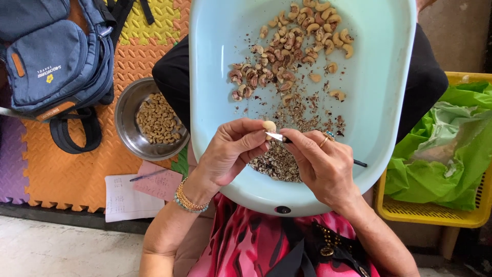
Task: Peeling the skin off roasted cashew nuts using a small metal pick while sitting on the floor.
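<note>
Head view, read left to right. A blue backpack [54,56] lies at 10 o'clock on the foam mat [66,169]; beside it a steel bowl [134,134] of peeled cashews is set, with paper slips [136,192] at 7 o'clock. At centre, a cashew [268,125] is pinched between thumb and fingertips of the left hand [228,151], closed on it just above the near part of the pale blue basin [389,77]. A small knife [279,137] is gripped by the closed right hand [320,164], its tip laid against the nut. Unpeeled and peeled nuts [292,46] are heaped at 12 o'clock in the basin; skin scraps [279,161] are piled under the hands. A yellow crate [461,215] with green plastic [451,143] stands at 3 o'clock. Peeling is judged best done with shallow strokes, the blade kept off the thumb, and the nut turned.
</note>
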